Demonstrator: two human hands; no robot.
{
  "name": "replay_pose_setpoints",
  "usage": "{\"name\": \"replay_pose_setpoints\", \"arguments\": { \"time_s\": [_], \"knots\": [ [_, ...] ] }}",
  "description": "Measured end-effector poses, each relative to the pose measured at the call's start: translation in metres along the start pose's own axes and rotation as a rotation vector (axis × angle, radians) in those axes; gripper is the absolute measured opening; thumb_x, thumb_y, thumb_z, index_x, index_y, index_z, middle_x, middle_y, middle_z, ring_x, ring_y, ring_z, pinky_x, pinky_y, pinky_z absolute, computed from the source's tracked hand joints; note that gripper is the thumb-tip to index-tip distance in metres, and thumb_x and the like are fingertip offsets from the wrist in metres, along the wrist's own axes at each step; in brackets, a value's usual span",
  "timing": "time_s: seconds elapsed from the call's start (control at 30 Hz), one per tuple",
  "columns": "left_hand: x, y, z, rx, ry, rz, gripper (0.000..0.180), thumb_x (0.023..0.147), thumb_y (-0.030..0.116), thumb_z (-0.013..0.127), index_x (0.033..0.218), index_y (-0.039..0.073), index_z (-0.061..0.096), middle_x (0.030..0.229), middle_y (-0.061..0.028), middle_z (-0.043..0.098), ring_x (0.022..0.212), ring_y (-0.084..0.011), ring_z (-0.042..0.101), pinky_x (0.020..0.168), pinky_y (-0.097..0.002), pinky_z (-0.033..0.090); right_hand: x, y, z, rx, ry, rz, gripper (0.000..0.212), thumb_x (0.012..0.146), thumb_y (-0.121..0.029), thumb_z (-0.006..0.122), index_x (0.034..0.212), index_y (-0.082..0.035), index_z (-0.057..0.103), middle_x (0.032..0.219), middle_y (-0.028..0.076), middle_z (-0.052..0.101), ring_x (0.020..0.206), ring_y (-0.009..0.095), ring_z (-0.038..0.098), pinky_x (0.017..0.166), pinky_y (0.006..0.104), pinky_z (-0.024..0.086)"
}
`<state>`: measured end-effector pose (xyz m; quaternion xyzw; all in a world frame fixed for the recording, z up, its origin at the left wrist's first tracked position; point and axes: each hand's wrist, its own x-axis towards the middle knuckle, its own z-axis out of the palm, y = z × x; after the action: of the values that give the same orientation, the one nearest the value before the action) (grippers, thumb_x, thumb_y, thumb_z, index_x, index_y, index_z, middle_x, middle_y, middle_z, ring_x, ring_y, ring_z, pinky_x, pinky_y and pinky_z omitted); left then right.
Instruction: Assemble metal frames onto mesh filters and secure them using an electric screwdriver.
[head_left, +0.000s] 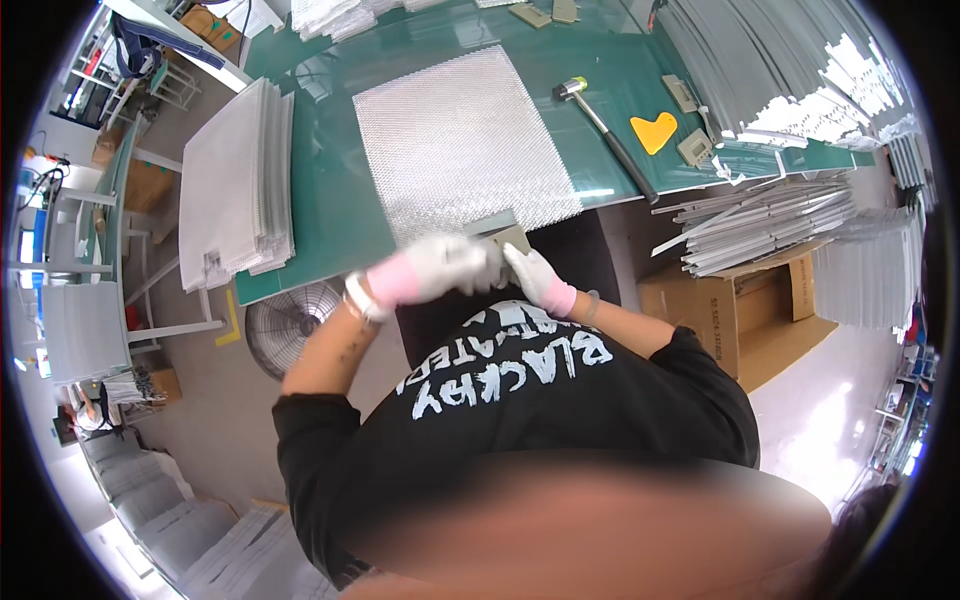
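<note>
My left hand (435, 270), in a white and pink glove, is at the table's front edge. Its fingers are smeared by motion near a small grey-beige block (511, 238), so its grip does not show. My right hand (541, 282), gloved the same way, is closed on the right side of that block, thumb and fingers at its lower edge. A silvery mesh sheet (460, 140) lies flat on the green table (335, 190) just beyond both hands. The block overlaps the sheet's near edge in the picture.
A mallet (610, 135) with a black handle, a yellow scraper (653, 132) and grey-beige pieces (694, 148) lie to the right. Stacked white panels (235, 180) stand at left. Metal strips (760, 225) rest above an open cardboard box (715, 310). A floor fan (290, 325) sits below the table.
</note>
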<state>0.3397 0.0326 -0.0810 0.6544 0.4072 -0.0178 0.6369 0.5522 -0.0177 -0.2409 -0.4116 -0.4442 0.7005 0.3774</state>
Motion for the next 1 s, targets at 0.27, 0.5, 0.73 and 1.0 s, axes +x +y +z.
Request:
{"name": "replay_pose_setpoints", "arguments": {
  "time_s": [0.27, 0.5, 0.73, 1.0],
  "knots": [
    [0.116, 0.017, -0.004, 1.146, 0.645, 0.388, 0.068, 0.086, 0.055, 0.059, 0.143, 0.020, 0.048, 0.151, -0.0179, 0.037, 0.141, -0.0420, 0.029, 0.116, -0.0587, 0.016, -0.021, -0.025, -0.024, 0.293, 0.546, -0.192, 0.035, 0.103, -0.030, 0.044, 0.102, -0.002, 0.065, 0.086, 0.004, 0.067, 0.072, 0.011, 0.062, 0.061, 0.0272, 0.049],
    [0.106, 0.029, 0.050, 1.093, 0.725, 0.272, 0.063, 0.089, 0.050, 0.056, 0.144, 0.020, 0.046, 0.149, -0.0200, 0.039, 0.138, -0.0445, 0.030, 0.115, -0.0600, 0.017, -0.029, -0.018, -0.053, 0.284, 0.495, -0.094, 0.025, 0.103, -0.024, 0.049, 0.103, -0.003, 0.064, 0.090, -0.002, 0.062, 0.076, 0.006, 0.054, 0.070, 0.0243, 0.047],
    [0.103, 0.027, 0.057, 1.094, 0.718, 0.202, 0.060, 0.090, 0.047, 0.056, 0.143, 0.020, 0.047, 0.149, -0.0182, 0.039, 0.138, -0.0439, 0.032, 0.115, -0.0601, 0.017, -0.026, -0.013, -0.051, 0.361, 0.492, -0.214, 0.024, 0.103, -0.023, 0.051, 0.103, -0.004, 0.065, 0.091, -0.002, 0.063, 0.082, 0.005, 0.056, 0.073, 0.0249, 0.048],
    [0.093, 0.026, 0.065, 1.071, 0.725, 0.167, 0.062, 0.090, 0.046, 0.055, 0.144, 0.017, 0.046, 0.149, -0.0199, 0.038, 0.138, -0.0463, 0.029, 0.114, -0.0622, 0.017, -0.034, -0.059, -0.047, 0.283, 0.451, -0.058, 0.015, 0.097, -0.019, 0.060, 0.098, -0.005, 0.064, 0.089, -0.002, 0.063, 0.080, 0.007, 0.058, 0.070, 0.0252, 0.050]
  ]
}}
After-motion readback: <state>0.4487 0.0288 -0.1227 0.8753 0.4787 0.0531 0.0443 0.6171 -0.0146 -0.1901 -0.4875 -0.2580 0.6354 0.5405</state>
